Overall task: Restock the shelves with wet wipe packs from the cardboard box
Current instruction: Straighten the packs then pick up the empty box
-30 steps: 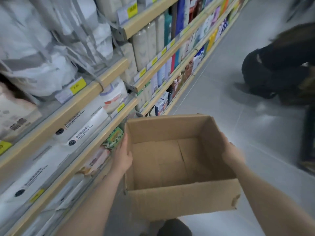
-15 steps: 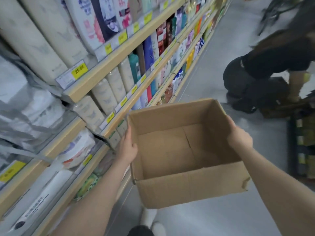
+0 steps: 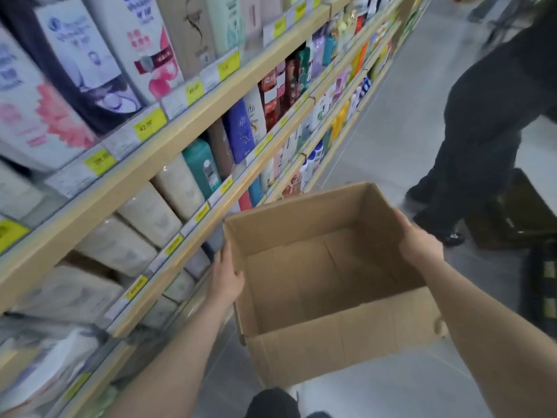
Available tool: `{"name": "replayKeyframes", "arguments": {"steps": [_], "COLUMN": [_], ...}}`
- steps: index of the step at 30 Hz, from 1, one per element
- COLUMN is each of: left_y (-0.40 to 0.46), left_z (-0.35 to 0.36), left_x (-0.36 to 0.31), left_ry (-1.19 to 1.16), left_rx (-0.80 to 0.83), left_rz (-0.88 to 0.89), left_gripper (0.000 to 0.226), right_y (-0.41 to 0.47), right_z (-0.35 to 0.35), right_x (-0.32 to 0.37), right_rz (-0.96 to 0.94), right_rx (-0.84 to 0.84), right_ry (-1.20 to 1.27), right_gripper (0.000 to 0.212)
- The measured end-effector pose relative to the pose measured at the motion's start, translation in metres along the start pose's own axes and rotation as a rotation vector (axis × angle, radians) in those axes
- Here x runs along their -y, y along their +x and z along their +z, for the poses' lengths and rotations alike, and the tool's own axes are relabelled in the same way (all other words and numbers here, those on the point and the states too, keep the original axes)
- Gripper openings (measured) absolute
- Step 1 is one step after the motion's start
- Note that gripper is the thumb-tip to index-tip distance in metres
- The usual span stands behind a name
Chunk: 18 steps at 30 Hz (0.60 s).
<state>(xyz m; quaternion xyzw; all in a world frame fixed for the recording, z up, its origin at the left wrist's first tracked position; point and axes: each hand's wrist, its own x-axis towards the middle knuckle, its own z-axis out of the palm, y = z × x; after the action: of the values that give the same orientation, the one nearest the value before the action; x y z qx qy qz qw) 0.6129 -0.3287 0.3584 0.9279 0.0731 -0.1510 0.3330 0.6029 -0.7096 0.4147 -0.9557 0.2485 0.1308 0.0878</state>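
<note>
- Left hand [image 3: 224, 274]: I see it clasped over the left wall of the cardboard box [image 3: 346, 342], thumb hooked inside the rim, fingers outside.
- Right hand [image 3: 417, 244]: clamped on the right wall, fingers wrapped over the top edge.
- Cardboard box: centre-lower frame, held off the floor [image 3: 391, 140], flaps open, bare inside.
- Shelves [image 3: 168, 149]: left half of frame, running to upper right; yellow price tags [image 3: 150, 125] along the edges.
- Pale wrapped packs [image 3: 149, 215]: middle shelf, left of the box; possibly wipes, print too blurred.
- Second person [image 3: 488, 122]: dark clothing, upper right.
</note>
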Motion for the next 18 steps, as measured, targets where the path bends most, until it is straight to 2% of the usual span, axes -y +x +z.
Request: {"name": "replayKeyframes", "arguments": {"steps": [2,6,14,18], "left_y": [0.023,0.065,0.158,0.217], "left_z": [0.006,0.02,0.069,0.103], "left_x": [-0.019,-0.049,-0.13,-0.19], "left_ry": [-0.004,0.007,0.008,-0.006], "left_rx": [0.013,0.026,0.022,0.021], "left_rz": [-0.011,-0.061,-0.116,-0.166], "left_gripper": [0.082,0.08,0.082,0.083], "right_y": [0.034,0.098,0.254,0.361], "right_z": [-0.008,-0.021,-0.048,-0.069], "right_x": [-0.001,0.0,-0.01,-0.022], "right_rz": [-0.027,-0.059,-0.1,-0.151], "right_rx": [0.024,0.046,0.062,0.092], "right_ry": [-0.068,-0.081,-0.062,-0.072], "right_gripper": [0.075,0.077,0.063,0.077]}}
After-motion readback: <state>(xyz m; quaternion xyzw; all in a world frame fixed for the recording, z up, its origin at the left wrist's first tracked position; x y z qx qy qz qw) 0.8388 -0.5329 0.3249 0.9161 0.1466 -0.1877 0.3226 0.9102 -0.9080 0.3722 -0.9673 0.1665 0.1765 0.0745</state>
